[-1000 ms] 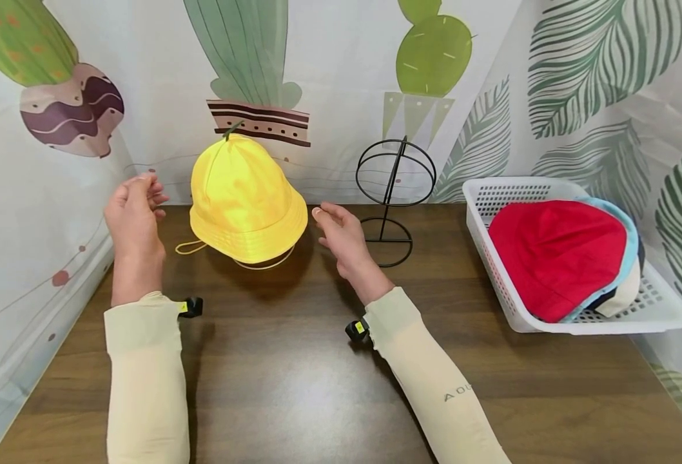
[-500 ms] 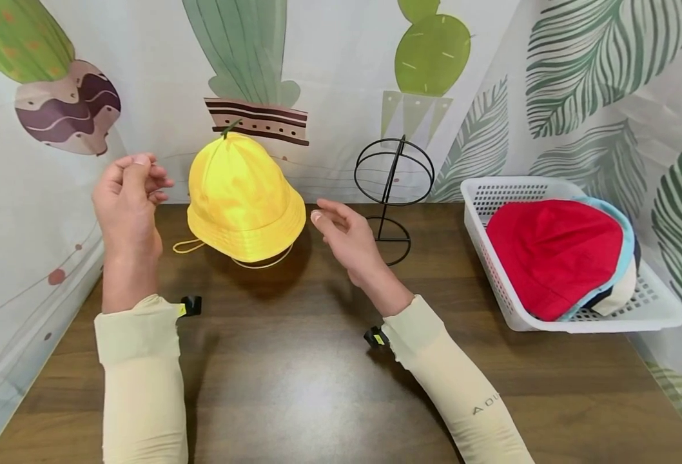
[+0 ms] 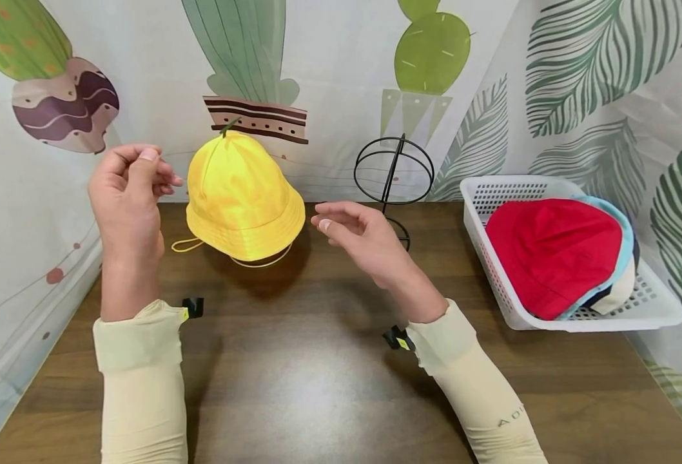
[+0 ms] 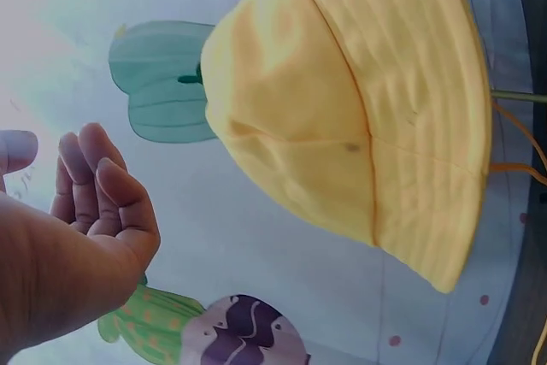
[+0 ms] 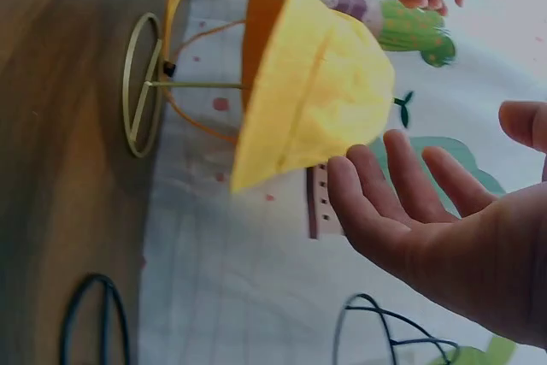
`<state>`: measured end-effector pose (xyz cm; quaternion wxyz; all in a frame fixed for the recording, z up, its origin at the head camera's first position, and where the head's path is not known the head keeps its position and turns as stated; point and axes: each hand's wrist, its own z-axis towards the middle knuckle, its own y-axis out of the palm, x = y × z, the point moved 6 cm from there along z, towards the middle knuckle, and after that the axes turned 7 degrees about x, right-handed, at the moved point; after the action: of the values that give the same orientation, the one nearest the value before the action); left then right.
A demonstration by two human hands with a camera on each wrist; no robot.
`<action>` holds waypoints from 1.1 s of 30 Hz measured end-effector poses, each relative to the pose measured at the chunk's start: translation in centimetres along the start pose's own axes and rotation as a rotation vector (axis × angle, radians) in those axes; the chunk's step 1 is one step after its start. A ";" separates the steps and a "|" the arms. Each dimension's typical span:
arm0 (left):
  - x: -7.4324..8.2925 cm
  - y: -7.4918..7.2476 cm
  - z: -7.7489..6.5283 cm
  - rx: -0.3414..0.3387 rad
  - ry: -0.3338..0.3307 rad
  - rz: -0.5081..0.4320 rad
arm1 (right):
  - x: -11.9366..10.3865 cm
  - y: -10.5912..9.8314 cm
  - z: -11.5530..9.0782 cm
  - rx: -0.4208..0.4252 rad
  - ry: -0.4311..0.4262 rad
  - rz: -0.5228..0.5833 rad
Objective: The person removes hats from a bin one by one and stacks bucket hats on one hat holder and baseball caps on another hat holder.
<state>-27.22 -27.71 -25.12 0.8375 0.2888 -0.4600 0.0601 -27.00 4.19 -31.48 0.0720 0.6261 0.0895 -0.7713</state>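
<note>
A yellow bucket hat (image 3: pixel 242 193) with a green sprout on its crown sits on a gold wire stand, whose round base (image 5: pixel 135 117) shows in the right wrist view. An orange cord (image 5: pixel 201 36) hangs under the brim. Left of the hat, my left hand (image 3: pixel 129 193) is raised with fingers loosely bent, holding nothing. To the right of the brim, my right hand (image 3: pixel 370 241) hovers with relaxed fingers and nothing in them. In the left wrist view, a gap shows between the left fingers (image 4: pixel 94 177) and the hat.
A black wire hat stand (image 3: pixel 396 171) without a hat stands behind my right hand. At the right, a white plastic basket (image 3: pixel 509 303) holds a red hat (image 3: pixel 555 251) lying over light blue, navy and cream ones. A patterned cloth hangs behind the brown wooden table (image 3: pixel 294 386).
My left hand has risen and shifted slightly left, away from the hat. My right hand has drawn back to the right. The yellow hat stays on its stand.
</note>
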 end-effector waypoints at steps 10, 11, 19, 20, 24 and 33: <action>0.9 1.5 -1.2 -0.061 0.049 -0.021 | -2.8 -3.1 -1.0 0.009 -0.094 0.020; 1.0 1.7 -1.3 -0.069 0.054 -0.023 | -3.1 -3.5 -1.1 0.018 -0.100 0.031; 1.3 3.3 -2.4 -0.159 0.086 -0.024 | -4.8 -5.9 -1.7 0.078 -0.167 0.094; 1.3 3.5 -2.6 -0.173 0.088 -0.019 | -5.0 -6.2 -1.8 0.089 -0.174 0.102; 1.4 4.3 -3.3 -0.225 0.110 0.015 | -5.5 -7.5 -2.1 0.132 -0.197 0.135; 1.5 5.9 -4.6 -0.345 0.200 0.094 | -6.5 -10.0 -2.7 0.236 -0.255 0.170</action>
<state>-25.13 -20.58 -23.33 0.9124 0.1117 -0.3909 0.0480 -25.29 14.59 -25.18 0.0737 0.5326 -0.0645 -0.8407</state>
